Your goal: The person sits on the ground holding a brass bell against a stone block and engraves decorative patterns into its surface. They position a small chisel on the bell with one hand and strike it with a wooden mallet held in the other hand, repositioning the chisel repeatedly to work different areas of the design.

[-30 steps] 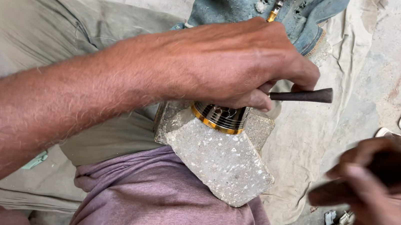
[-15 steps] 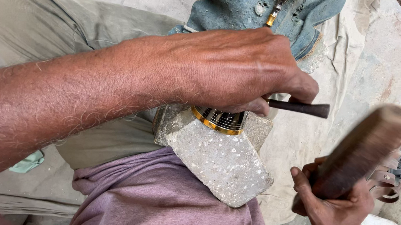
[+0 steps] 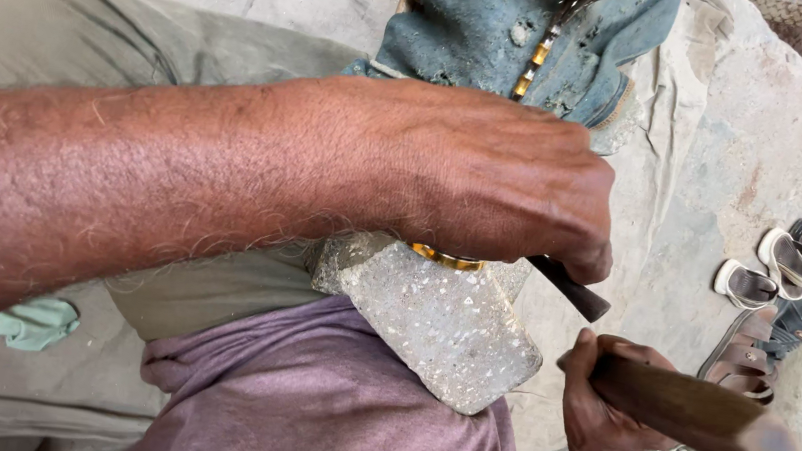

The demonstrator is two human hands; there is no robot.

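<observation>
Head view: left hand point(image 3: 502, 182) clamped over gold ring point(image 3: 446, 258) and dark punch point(image 3: 570, 289), pinning them on stone block point(image 3: 435, 320); right hand point(image 3: 602, 405) at 5 o'clock fisted round wooden mallet point(image 3: 692, 410), clear to swing

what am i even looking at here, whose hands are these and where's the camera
There is no machine here: a person works with two bare hands, and the single camera sits on that person's head, looking down at their lap.

The left hand reaches across from the left and presses down on a dark metal rod, like a chisel or punch, and on a gold-coloured ring, which is mostly hidden under the hand. Both lie on a speckled stone block that rests on the person's lap, on purple cloth.

The right hand, lower right, grips a thick wooden stick, like a mallet, near the rod.

Around them: blue denim cloth at the top, and several sandals on the ground at right.
</observation>
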